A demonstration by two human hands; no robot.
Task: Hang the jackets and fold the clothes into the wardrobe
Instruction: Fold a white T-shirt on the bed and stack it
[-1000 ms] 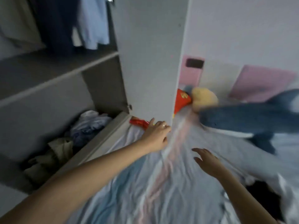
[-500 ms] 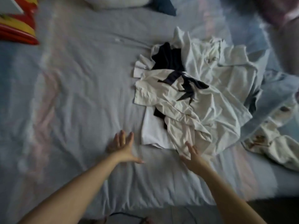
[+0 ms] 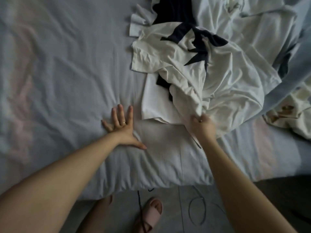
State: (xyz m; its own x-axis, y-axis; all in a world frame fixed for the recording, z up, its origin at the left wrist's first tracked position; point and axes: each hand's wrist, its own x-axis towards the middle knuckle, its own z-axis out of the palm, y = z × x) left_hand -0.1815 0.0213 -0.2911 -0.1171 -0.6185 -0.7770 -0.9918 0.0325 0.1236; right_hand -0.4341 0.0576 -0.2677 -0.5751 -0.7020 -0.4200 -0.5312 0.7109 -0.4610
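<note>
the white t-shirt (image 3: 217,81) lies crumpled atop the clothes pile on the bed sheet (image 3: 67,64), its near edge pinched in the right hand (image 3: 202,126); left of that grip, the left hand (image 3: 122,125) presses flat, fingers spread, on the sheet.

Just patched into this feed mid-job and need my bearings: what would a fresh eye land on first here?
The rumpled heap of white and dark clothes on the right half of the bed sheet catches the eye first. The right hand grips the near edge of a white garment in that heap. The left hand presses flat, fingers spread, on the bare sheet beside it.
</note>
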